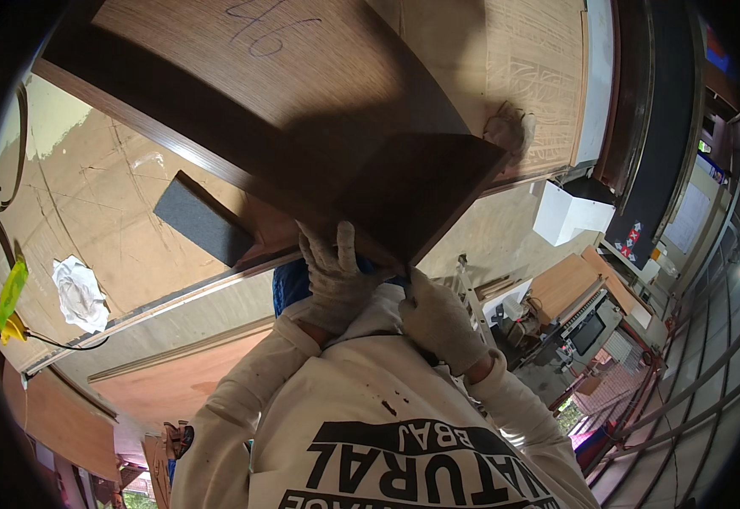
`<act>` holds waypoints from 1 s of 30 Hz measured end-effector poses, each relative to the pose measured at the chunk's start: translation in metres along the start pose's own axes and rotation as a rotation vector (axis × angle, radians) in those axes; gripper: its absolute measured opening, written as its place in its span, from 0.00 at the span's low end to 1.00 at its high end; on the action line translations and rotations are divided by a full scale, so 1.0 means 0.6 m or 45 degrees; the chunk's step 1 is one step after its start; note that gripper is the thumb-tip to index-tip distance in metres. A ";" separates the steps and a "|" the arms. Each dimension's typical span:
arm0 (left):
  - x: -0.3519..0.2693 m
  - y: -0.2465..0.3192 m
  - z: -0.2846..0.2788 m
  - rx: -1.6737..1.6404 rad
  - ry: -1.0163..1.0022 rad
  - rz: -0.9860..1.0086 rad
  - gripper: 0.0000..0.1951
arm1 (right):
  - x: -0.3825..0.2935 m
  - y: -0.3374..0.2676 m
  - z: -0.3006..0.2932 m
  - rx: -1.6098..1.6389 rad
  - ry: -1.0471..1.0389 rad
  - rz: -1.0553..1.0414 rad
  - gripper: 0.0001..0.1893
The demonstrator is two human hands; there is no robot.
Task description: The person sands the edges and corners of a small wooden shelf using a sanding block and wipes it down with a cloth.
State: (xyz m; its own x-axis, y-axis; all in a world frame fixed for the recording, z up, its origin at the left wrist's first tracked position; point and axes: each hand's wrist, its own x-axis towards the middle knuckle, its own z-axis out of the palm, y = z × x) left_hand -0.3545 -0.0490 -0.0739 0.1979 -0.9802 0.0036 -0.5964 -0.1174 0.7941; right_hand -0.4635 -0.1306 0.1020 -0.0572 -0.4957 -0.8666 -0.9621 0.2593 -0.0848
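In front of me stands a dark brown wood-grain cabinet piece (344,83) with raised edge boards and a handwritten mark on its face. My left hand (338,286), in a pale knit glove, rests against its near edge with the fingers spread. My right hand (436,318), gloved alike, is closed at the near corner of the end board (446,197). A thin dark object (407,272) shows between its fingers and that corner; what it is cannot be made out. To the left of the piece lies a grey rectangular block (201,219), perhaps a sanding block.
Beneath is a scratched wooden worktable (109,191) with crumpled white paper (80,294) and a yellow tool (10,318) with a cord. A crumpled glove or cloth (510,130) lies beyond the corner. A white bent panel (570,213) and a cluttered bench (560,292) stand right.
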 end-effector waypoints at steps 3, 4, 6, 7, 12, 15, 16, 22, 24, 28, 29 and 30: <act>-0.004 -0.009 0.002 0.014 0.002 0.007 0.75 | 0.001 -0.023 -0.021 0.150 -0.079 -0.031 0.24; -0.005 -0.008 0.002 0.005 0.010 0.004 0.75 | 0.001 -0.014 -0.021 0.092 -0.067 -0.034 0.24; 0.006 0.003 -0.006 -0.012 0.028 -0.001 0.74 | 0.000 0.017 -0.017 -0.021 -0.040 -0.038 0.25; 0.007 0.004 -0.007 -0.023 0.025 0.001 0.74 | 0.001 0.022 -0.009 -0.029 -0.026 -0.039 0.25; -0.012 -0.008 0.004 0.031 -0.054 -0.027 0.76 | 0.003 -0.012 0.003 0.129 -0.002 -0.138 0.28; -0.018 -0.011 -0.002 -0.009 -0.130 -0.051 0.77 | -0.009 -0.008 -0.012 0.062 0.017 -0.059 0.26; -0.014 -0.008 -0.002 -0.028 -0.102 -0.049 0.77 | -0.009 0.000 -0.012 0.047 -0.007 -0.028 0.25; 0.013 0.008 -0.021 -0.026 -0.096 0.003 0.76 | -0.001 0.031 0.015 -0.017 -0.024 0.083 0.20; 0.003 0.008 -0.019 -0.013 -0.103 -0.014 0.76 | -0.006 0.019 0.013 -0.053 -0.016 0.105 0.20; 0.004 0.007 -0.016 -0.027 -0.118 -0.015 0.76 | -0.007 -0.003 0.004 -0.034 -0.018 0.140 0.19; 0.001 0.008 -0.015 -0.024 -0.115 -0.022 0.76 | -0.008 -0.001 0.000 0.006 -0.028 0.138 0.20; -0.001 0.009 -0.014 -0.021 -0.112 -0.028 0.76 | -0.008 0.001 -0.002 0.047 -0.039 0.136 0.20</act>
State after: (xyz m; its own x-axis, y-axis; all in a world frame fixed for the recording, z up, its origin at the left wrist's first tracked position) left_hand -0.3509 -0.0478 -0.0645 0.1411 -0.9877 -0.0671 -0.5796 -0.1374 0.8032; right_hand -0.4643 -0.1290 0.1068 -0.1504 -0.4384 -0.8861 -0.9404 0.3399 -0.0086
